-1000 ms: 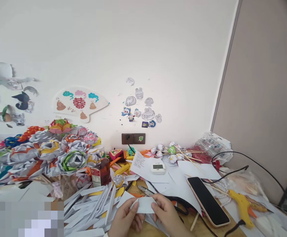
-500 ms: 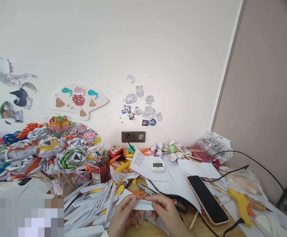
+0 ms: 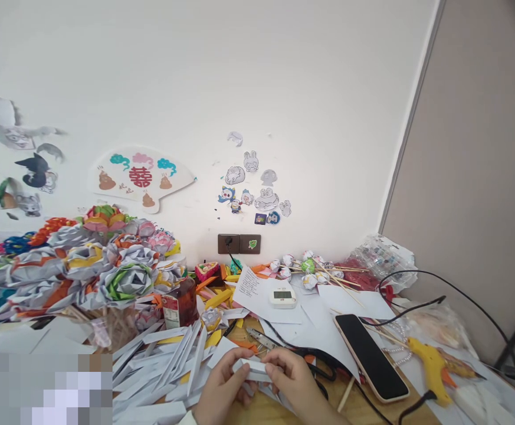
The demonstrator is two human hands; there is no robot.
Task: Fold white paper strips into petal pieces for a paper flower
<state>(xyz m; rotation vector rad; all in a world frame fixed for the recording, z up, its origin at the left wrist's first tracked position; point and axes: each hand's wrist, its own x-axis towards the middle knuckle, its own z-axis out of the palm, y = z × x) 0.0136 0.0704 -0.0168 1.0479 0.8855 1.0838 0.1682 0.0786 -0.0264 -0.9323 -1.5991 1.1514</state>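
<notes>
Between my two hands, low in the middle of the view, is a small strip of folded white paper (image 3: 256, 370). My left hand (image 3: 225, 385) pinches its left end, thumb on top and fingers curled beneath. The right end is gripped by my right hand (image 3: 293, 378), its thumb pressed on the paper. The underside of the strip is hidden by my fingers. Left of my hands spreads a heap of folded white paper strips (image 3: 151, 378). Just beyond my fingers lie pliers (image 3: 261, 338), and scissors with black handles (image 3: 325, 370) are partly behind my right hand.
A phone (image 3: 371, 357) and a yellow glue gun (image 3: 429, 366) with its cable lie to the right. A white timer (image 3: 282, 297) rests on paper sheets at the back. Paper flowers (image 3: 128, 283) crowd the left, beside a bottle (image 3: 181, 304). Wrapped lollipops (image 3: 309, 265) lie near the wall.
The paper strip has tilted and looks narrower and more folded. Both thumbs have shifted onto its front face, and the fingers have curled closer around it.
</notes>
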